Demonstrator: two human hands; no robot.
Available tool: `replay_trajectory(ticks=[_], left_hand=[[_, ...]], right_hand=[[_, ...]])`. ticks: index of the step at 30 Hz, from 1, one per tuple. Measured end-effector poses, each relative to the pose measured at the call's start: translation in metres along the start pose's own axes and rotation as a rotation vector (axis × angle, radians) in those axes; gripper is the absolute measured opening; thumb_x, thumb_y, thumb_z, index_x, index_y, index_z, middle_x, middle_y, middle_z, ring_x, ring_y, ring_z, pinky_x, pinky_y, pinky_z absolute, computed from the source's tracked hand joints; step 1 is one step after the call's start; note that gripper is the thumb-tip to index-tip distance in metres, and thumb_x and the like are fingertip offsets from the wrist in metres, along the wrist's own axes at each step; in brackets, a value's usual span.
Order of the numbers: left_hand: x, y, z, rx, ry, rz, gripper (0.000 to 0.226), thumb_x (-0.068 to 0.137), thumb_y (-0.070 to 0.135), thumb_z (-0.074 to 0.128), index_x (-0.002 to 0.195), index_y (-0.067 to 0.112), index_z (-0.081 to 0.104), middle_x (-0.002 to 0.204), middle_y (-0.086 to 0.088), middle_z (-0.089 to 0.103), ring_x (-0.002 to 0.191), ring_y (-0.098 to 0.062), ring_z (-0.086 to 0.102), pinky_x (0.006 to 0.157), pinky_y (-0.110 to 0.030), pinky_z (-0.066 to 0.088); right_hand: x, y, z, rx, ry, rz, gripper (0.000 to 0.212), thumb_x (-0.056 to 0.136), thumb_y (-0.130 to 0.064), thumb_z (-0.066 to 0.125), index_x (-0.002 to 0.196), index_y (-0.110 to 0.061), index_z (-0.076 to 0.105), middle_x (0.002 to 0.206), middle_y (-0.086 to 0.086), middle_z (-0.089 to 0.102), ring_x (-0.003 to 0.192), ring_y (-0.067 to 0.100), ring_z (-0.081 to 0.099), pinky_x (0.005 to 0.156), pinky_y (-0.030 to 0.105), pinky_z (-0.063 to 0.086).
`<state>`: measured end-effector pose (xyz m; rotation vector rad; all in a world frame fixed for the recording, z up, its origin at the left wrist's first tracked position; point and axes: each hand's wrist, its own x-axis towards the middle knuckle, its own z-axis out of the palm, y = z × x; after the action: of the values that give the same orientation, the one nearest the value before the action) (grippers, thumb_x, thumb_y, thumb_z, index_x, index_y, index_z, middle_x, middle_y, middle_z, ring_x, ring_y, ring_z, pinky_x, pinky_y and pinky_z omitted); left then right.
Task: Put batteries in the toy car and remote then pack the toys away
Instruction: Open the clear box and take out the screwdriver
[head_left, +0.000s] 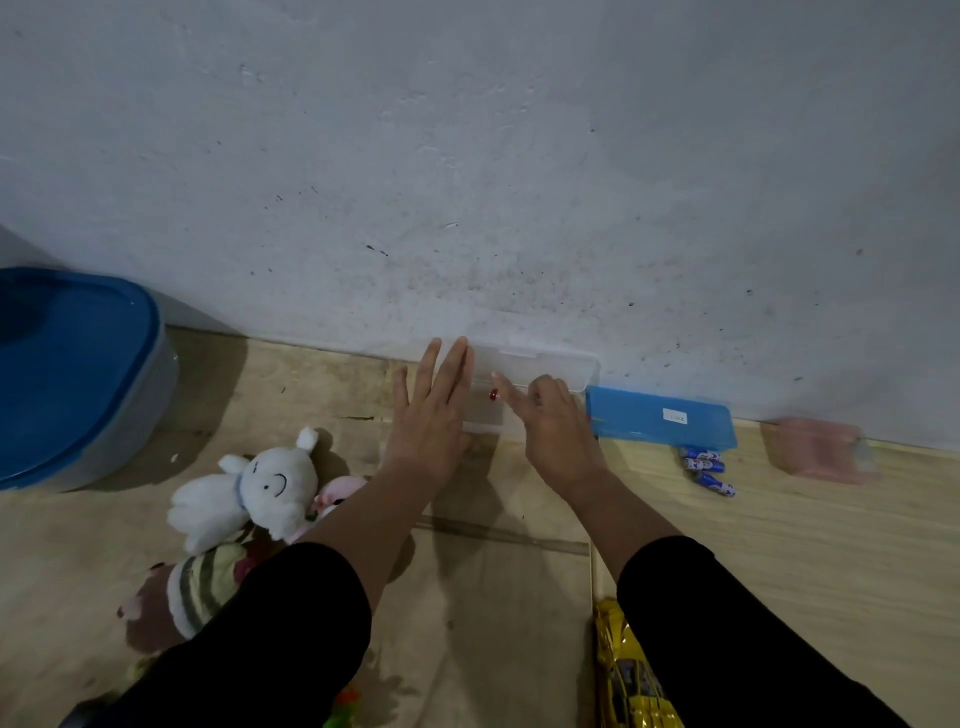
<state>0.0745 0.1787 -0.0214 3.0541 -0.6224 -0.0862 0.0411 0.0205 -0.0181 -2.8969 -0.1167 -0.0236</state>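
The floor (753, 545) is pale wood-look boarding running up to a scuffed white wall. On it at the far left stands a large tub with a blue lid (67, 364). A white plush rabbit (249, 493) lies near the middle left, touching a pink plush (337, 493) and a striped plush (202, 587). Against the wall sits a clear plastic case (540, 371), with a blue case (660, 418) just beside it and a few blue batteries (706, 467) near that. Farther right is a blurred pink box (821, 449), possibly translucent. A yellow toy car (623, 675) lies at the bottom.
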Motion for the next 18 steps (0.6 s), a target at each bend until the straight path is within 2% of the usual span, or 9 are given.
replay_trajectory(ticks=[3, 6, 9, 12, 15, 18], left_hand=[[-0.002, 0.006, -0.013, -0.036, -0.005, 0.035, 0.106, 0.087, 0.046, 0.059, 0.147, 0.013, -0.023, 0.156, -0.002, -0.027, 0.143, -0.027, -0.023, 0.115, -0.052, -0.001], [-0.003, 0.017, -0.030, -0.046, 0.010, 0.087, 0.108, 0.085, 0.052, 0.059, 0.148, 0.014, -0.020, 0.157, -0.001, -0.024, 0.144, -0.027, -0.021, 0.115, -0.052, 0.000], [-0.008, 0.035, -0.050, -0.052, 0.039, 0.125, 0.113, 0.080, 0.057, 0.062, 0.149, 0.014, -0.017, 0.158, -0.001, -0.021, 0.145, -0.026, -0.018, 0.115, -0.051, 0.003], [-0.024, 0.056, -0.068, -0.074, 0.058, 0.131, 0.117, 0.077, 0.059, 0.064, 0.149, 0.014, -0.016, 0.158, -0.001, -0.019, 0.145, -0.025, -0.017, 0.116, -0.050, 0.003], [-0.046, 0.079, -0.078, -0.101, 0.062, 0.138, 0.118, 0.075, 0.060, 0.064, 0.149, 0.015, -0.016, 0.158, -0.001, -0.021, 0.145, -0.024, -0.019, 0.116, -0.050, 0.001], [-0.076, 0.104, -0.079, -0.116, 0.061, 0.116, 0.117, 0.075, 0.063, 0.063, 0.150, 0.017, -0.014, 0.158, 0.000, -0.018, 0.145, -0.023, -0.017, 0.116, -0.049, 0.003]], right_hand=[[-0.009, 0.002, -0.018, 0.051, -0.009, 0.119, 0.079, 0.091, 0.006, 0.046, 0.146, -0.042, 0.017, 0.112, 0.006, 0.041, 0.096, 0.015, 0.046, 0.084, 0.026, 0.049], [-0.023, 0.008, -0.037, 0.098, 0.020, 0.216, 0.079, 0.092, 0.006, 0.045, 0.148, -0.040, 0.012, 0.116, 0.007, 0.038, 0.096, 0.014, 0.053, 0.086, 0.026, 0.052], [-0.041, 0.014, -0.055, 0.128, 0.075, 0.293, 0.067, 0.099, -0.020, 0.044, 0.150, -0.033, 0.002, 0.119, 0.010, 0.038, 0.095, 0.017, 0.056, 0.084, 0.029, 0.052], [-0.067, 0.019, -0.074, 0.103, 0.068, 0.326, 0.070, 0.095, -0.048, 0.034, 0.150, -0.029, -0.004, 0.122, 0.012, 0.038, 0.088, 0.021, 0.055, 0.075, 0.031, 0.049], [-0.101, 0.028, -0.088, 0.070, 0.068, 0.292, 0.073, 0.089, -0.059, 0.019, 0.150, -0.028, -0.006, 0.128, 0.015, 0.039, 0.083, 0.017, 0.051, 0.072, 0.027, 0.046], [-0.140, 0.041, -0.097, 0.038, 0.054, 0.291, 0.082, 0.078, -0.067, 0.003, 0.150, -0.028, -0.006, 0.136, 0.017, 0.037, 0.095, 0.025, 0.056, 0.074, 0.032, 0.047]])
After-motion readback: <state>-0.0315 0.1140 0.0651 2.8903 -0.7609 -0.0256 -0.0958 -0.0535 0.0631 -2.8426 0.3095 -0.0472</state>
